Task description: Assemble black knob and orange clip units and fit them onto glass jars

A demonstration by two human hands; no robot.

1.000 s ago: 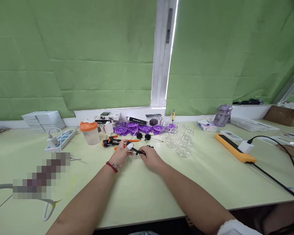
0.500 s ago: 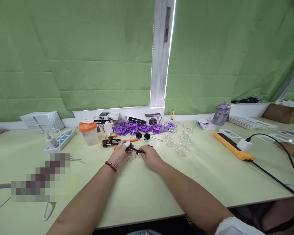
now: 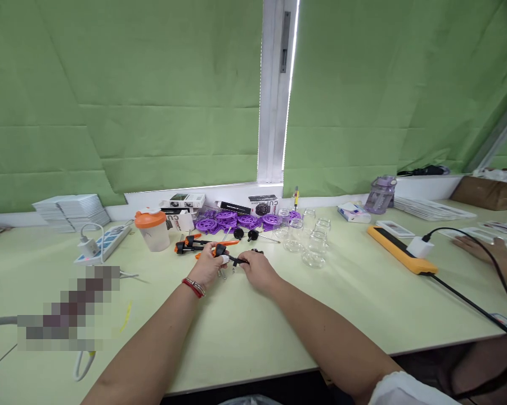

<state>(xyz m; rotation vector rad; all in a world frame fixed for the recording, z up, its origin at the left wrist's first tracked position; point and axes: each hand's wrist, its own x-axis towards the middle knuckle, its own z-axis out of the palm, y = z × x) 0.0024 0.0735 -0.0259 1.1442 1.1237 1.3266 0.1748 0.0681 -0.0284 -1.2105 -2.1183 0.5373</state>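
My left hand [image 3: 209, 268] is closed around one end of a small black-and-orange bar clamp [image 3: 233, 260], with a white covering on the thumb. At the clamp's other end, the fingers of my right hand [image 3: 258, 270] pinch the black bar. Similar black-and-orange clamps [image 3: 189, 245] lie just beyond my left hand. Past the fingers are two round black knobs [image 3: 252, 235] and a thin screwdriver [image 3: 270, 239]. Small shiny metal pieces [image 3: 221, 274] lie under my hands, too small to name.
Purple plastic rings [image 3: 228, 219] and cup holder boxes [image 3: 264, 206] line the wall. Several clear glass jars [image 3: 314, 256] stand right of my hands, an orange-lidded cup [image 3: 152, 232] left. Farther right are a yellow power strip [image 3: 399, 250] and another person's hand [image 3: 475, 247].
The clamp has turned in my left hand, so its black end now shows above the thumb, which has moved down. At far right, the other person's hand has reached farther in.
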